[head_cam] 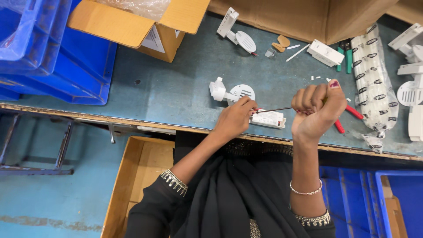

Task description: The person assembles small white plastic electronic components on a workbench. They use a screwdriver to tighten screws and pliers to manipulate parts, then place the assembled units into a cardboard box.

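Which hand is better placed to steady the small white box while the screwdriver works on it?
Left hand: it already rests on the white box, while the right hand grips the screwdriver.

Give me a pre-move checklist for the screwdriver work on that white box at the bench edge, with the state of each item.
1. Left hand steadies the white rectangular box: ok, its fingers rest on the box's left end.
2. Right hand has a firm grip on the screwdriver: ok, fist closed round the handle.
3. Shaft tip reaches the box: ok, it ends at the box's left end beside the left fingers.
4. Tip seated in a screw: cannot tell, hidden by the left hand.
5. Box fully supported on the bench: ok, though it lies close to the front edge.
6. Red-handled pliers clear of the right hand: not ok, they lie just behind it.
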